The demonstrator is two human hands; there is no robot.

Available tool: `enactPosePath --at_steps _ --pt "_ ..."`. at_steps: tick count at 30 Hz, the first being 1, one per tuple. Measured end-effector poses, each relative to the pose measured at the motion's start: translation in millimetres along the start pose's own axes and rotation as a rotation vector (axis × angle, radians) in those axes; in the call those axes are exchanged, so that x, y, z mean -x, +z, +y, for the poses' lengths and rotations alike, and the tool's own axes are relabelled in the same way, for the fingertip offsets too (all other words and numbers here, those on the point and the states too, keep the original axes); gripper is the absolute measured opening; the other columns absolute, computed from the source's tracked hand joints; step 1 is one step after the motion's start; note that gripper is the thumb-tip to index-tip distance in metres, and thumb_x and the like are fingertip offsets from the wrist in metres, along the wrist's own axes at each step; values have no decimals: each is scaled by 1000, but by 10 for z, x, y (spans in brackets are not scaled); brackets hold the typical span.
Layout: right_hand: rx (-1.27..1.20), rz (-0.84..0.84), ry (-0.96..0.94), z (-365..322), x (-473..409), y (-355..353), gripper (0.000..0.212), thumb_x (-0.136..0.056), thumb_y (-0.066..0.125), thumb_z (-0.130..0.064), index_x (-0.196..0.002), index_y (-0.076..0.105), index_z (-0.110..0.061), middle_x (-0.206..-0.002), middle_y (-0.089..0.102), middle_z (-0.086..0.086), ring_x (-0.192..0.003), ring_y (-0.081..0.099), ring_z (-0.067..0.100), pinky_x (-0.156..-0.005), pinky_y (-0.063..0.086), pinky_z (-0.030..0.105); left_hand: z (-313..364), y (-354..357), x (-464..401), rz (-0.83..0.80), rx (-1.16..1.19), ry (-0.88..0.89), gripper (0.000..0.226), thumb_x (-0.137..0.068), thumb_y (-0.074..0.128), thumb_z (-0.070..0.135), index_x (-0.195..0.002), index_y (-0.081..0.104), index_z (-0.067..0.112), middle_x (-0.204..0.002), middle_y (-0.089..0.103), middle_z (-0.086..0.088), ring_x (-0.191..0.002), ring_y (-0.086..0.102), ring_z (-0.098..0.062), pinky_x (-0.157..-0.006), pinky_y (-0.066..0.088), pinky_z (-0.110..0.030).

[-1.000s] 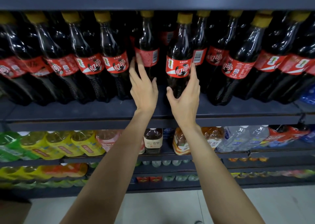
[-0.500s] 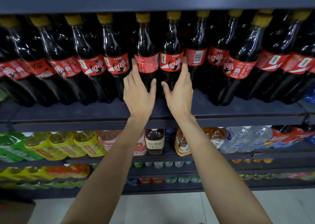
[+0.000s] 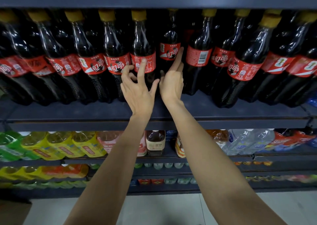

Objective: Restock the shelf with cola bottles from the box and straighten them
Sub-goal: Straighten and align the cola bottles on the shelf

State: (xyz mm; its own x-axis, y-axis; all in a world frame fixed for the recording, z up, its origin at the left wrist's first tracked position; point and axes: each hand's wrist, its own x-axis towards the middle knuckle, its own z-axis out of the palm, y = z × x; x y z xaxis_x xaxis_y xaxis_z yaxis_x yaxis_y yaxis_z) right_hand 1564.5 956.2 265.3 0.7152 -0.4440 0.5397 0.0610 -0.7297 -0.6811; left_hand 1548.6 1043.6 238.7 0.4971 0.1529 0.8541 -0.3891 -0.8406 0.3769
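Since before, left hand fingers spread, right hand straight against pushed-back cola bottle.

Below, we list yellow drink packs, green bottles, a brown tea bottle, clear water bottles, and pale floor tiles.

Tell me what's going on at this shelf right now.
A person is straightening cola bottles on the shelf. The left hand has its index finger on the label of one bottle, with the other fingers loosely curled. The right hand lies with straight fingers against the next bottle, which sits further back than its neighbours. Neither hand grips a bottle. The row is full from side to side, some labels facing forward, others turned. Other drinks fill the shelves below.
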Motion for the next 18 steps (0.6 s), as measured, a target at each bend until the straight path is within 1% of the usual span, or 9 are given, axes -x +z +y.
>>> enactPosePath --at_steps 3,5,7,9,10,12,14,16,18 --pt "-70 -8 26 15 -63 65 84 -87 60 -9 -151 5 -11 -139 41 19 -108 59 35 -81 54 47 -47 -75 70 -41 13 39 75 -78 73 30 -139 30 25 -129 30 -6 -97 40 -13 -80 42 -33" --pt "-174 -6 36 30 -116 79 81 -84 59 -2 -149 11 -8 -140 39 20 -117 54 34 -92 50 43 -95 -124 128 -58 32 39 74 -78 74 28 -139 32 23 -130 42 -11 -105 42 -15 -82 44 -35" --pt "-281 -21 49 52 -180 77 81 -80 58 5 -148 14 -6 -142 39 19 -126 46 30 -101 41 29 -127 -154 163 -67 57 22 73 -78 74 27 -138 34 20 -127 50 -14 -112 44 -18 -86 47 -36" --pt "-309 -30 56 64 -220 76 81 -79 56 8 -147 14 -6 -143 37 17 -129 42 27 -96 31 14 -136 -156 172 -70 82 10 70 -79 74 26 -138 36 17 -126 52 -14 -115 45 -19 -84 53 -38" --pt "-312 -35 53 67 -230 79 81 -79 56 8 -147 13 -6 -144 36 16 -129 42 26 -93 28 11 -132 -151 176 -67 92 2 69 -80 74 26 -138 37 16 -126 52 -13 -116 45 -18 -83 55 -38" --pt "-307 -54 48 60 -239 80 81 -81 56 6 -148 12 -8 -145 36 14 -128 43 24 -91 27 10 -99 -148 184 -66 108 -20 67 -83 72 27 -139 38 16 -128 51 -12 -117 46 -17 -78 57 -37" --pt "-295 -94 38 55 -261 97 81 -83 55 4 -148 10 -9 -146 36 13 -128 44 24 -91 30 14 -65 -147 194 -76 122 -50 66 -85 71 27 -141 36 17 -130 49 -10 -117 48 -17 -72 58 -34" --pt "-286 -135 33 52 -304 106 82 -84 55 3 -149 8 -11 -146 36 13 -126 46 24 -91 33 18 -36 -152 204 -82 119 -72 66 -86 69 27 -141 34 19 -133 46 -7 -118 48 -17 -65 56 -31" --pt "-280 -155 34 49 -325 86 82 -85 54 3 -150 6 -13 -148 34 11 -126 46 23 -91 33 18 -21 -158 206 -93 115 -85 66 -87 68 28 -142 32 21 -134 43 -6 -118 48 -18 -61 55 -31"
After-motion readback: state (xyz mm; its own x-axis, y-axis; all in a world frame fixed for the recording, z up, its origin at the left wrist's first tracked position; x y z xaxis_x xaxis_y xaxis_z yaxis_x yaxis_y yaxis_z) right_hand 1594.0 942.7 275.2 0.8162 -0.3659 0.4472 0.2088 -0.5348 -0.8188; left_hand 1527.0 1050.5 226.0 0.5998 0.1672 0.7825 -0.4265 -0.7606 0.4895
